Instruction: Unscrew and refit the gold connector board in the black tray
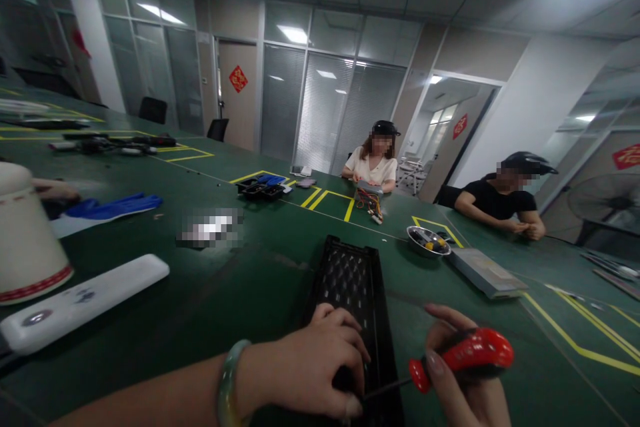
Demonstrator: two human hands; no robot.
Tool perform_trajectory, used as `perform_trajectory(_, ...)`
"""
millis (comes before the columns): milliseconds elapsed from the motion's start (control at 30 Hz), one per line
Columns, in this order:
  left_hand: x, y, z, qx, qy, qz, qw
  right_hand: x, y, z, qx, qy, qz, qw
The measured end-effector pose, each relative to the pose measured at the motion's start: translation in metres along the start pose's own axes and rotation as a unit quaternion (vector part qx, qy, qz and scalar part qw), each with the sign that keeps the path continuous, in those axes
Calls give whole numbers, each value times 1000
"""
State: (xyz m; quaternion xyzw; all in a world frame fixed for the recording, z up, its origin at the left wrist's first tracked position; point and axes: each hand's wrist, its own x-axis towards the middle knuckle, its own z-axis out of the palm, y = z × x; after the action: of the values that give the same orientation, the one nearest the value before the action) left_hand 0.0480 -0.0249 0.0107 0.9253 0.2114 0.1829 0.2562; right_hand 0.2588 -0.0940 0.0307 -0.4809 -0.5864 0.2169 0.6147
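Note:
My left hand (313, 363), with a green jade bangle (227, 383) on the wrist, lies over the lower part of a long black perforated plastic panel (347, 280) and holds it down on the table. My right hand (463, 380) grips a red-handled screwdriver (463, 355) beside the panel. Its thin dark shaft points left toward my left fingers, and its tip is hidden behind them.
The green work table (240, 293) has yellow tape lines. To the left stand a white cylinder (25, 237) and a white bar-shaped device (80, 300). Right of the panel are a metal bowl of small parts (427, 242) and a grey flat box (487, 272). Two seated people work across the table.

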Motion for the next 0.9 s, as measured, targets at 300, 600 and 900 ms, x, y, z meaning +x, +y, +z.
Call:
perform_trajectory(300, -2, -1, -1, 8, -3, 6, 1000, -2, 5, 0, 36, -2, -37, 999)
perform_trajectory(600, -2, -2, 0, 21, -3, 10, 1000, 5, 17, -9, 110, -55, -22, 992)
perform_trajectory(900, -2, -4, 3, 18, 8, 18, 1000, 9, 24, -12, 102, -44, 9, 994)
